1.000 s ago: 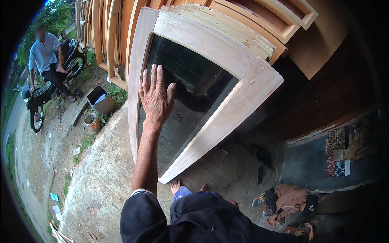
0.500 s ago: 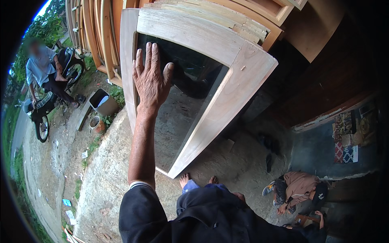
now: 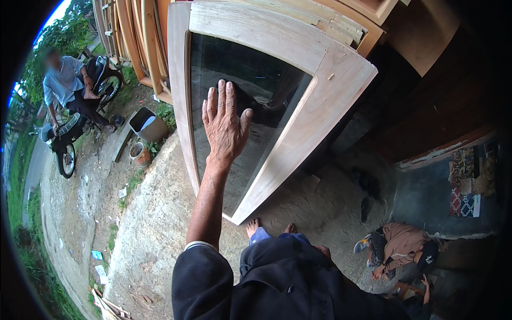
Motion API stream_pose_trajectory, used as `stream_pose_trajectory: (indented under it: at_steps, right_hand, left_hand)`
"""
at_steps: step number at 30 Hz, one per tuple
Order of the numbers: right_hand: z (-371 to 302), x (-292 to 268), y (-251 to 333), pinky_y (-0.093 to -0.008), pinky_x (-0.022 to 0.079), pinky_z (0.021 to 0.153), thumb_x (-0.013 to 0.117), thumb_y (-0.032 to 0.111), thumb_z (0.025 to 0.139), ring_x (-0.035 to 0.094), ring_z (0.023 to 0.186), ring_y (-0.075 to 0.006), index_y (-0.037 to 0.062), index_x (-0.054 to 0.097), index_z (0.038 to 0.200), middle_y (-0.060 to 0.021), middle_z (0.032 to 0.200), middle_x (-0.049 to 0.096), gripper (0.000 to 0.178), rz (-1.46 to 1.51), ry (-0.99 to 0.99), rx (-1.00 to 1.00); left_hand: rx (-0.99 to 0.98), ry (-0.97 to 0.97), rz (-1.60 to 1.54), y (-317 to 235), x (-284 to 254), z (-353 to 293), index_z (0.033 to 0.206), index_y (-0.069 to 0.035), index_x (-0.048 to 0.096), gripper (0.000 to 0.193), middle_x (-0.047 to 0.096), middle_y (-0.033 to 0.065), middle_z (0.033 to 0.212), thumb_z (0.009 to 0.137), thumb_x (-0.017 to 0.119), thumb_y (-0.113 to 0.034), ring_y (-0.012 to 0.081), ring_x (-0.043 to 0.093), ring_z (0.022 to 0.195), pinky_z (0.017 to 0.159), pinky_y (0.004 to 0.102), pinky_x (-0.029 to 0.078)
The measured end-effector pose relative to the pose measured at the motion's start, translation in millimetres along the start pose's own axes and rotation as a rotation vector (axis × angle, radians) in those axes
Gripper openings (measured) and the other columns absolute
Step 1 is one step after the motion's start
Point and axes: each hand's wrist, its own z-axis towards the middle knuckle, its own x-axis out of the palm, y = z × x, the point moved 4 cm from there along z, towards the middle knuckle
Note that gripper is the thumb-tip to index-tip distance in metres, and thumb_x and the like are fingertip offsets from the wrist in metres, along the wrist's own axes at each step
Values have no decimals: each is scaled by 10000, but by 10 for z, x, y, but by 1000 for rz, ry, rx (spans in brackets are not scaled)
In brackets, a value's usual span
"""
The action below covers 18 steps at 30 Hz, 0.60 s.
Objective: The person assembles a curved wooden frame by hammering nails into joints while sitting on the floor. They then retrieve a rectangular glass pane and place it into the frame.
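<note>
My left hand [image 3: 224, 125] lies flat against the dark glass pane [image 3: 256, 69], its fingers stretched upward and the thumb out to the right. Around the pane runs a pale, unpainted wooden frame [image 3: 298, 149], wide at the far end and narrowing toward my feet in this view. The glass mirrors a dark shape. At the right edge of my dark clothing a small patch of skin shows, perhaps my right hand [image 3: 324, 250]; its fingers are hidden.
More wooden frames [image 3: 152, 48] stand behind, left of the glazed one. A person in a light shirt sits on a motorbike [image 3: 66, 141] at far left, near a bin [image 3: 149, 125] and a plant pot [image 3: 140, 153]. Another person in a brown top [image 3: 402, 245] crouches at lower right.
My left hand has slid down and right across the glass, away from the frame's left side toward the pane's middle. The whole view has shifted slightly.
</note>
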Motion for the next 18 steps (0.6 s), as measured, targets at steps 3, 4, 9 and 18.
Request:
stream_pose_trajectory:
  at_steps: [3,4,9,18]
  right_hand:
    - [6,-4,121,-323,531,748,694,524,911,660,823,-139,-32,711,1071,-78,885,735,578,-56,-16,-87]
    - [5,-4,142,-322,532,744,696,512,915,660,823,-138,-34,709,1075,-77,889,735,569,-103,-21,-92]
    - [-57,7,158,-324,540,751,694,496,925,664,844,-141,-40,710,1072,-75,915,741,557,-105,-43,-71]
    - [-84,58,32,-331,551,839,781,249,850,705,926,-182,-25,728,1102,-97,1002,751,376,-17,-35,-20]
  left_hand:
    - [-11,-10,-58,-10,38,-63,1590,-56,264,713,266,167,1644,1039,446,-469,347,195,1531,1233,476,132]
    - [-12,-16,-62,-17,40,-74,1589,-55,266,713,267,167,1644,1038,446,-471,346,194,1532,1233,479,131]
    - [3,-37,-42,-75,-15,-11,1585,-54,276,713,268,163,1644,1037,444,-479,344,189,1534,1231,496,128]
    - [60,-112,-44,-172,-166,374,1576,-50,300,719,289,173,1633,1047,388,-529,351,199,1530,1230,496,132]
